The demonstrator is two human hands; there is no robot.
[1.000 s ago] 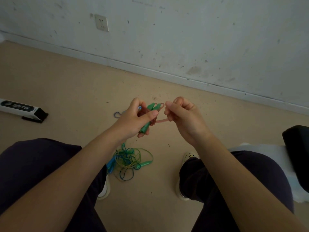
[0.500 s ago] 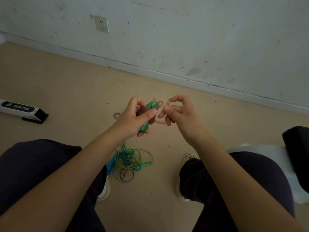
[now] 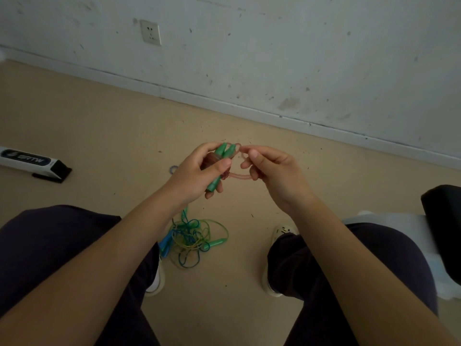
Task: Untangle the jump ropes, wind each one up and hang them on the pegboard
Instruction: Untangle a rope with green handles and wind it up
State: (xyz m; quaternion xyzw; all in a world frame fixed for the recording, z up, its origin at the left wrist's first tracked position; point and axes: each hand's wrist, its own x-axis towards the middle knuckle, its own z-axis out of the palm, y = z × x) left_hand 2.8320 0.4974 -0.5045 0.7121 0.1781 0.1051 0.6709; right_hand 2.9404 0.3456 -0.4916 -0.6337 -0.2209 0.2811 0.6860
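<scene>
**Pink rope being wound round green handles above a floor tangle**

A scuffed white wall [image 3: 274, 46] with a socket [image 3: 150, 32] meets a beige floor [image 3: 87, 126]. A seated person's dark-trousered legs [image 3: 50, 245] frame the bottom of the view, a pale shoe [image 3: 282, 232] showing by the right knee. A white and black box [image 3: 32, 162] lies on the floor at far left. Between the feet sits a tangle of blue, green and yellow jump ropes [image 3: 193, 237], with a blue handle and a green handle at its edges. Above it, the left hand [image 3: 197, 173] grips two green handles [image 3: 220, 166] together with a bundle of pink rope [image 3: 239, 176]. The right hand [image 3: 274, 171] pinches a loop of that pink rope just beside the handles. A small striped ring [image 3: 173, 169] lies on the floor behind the left wrist.
</scene>
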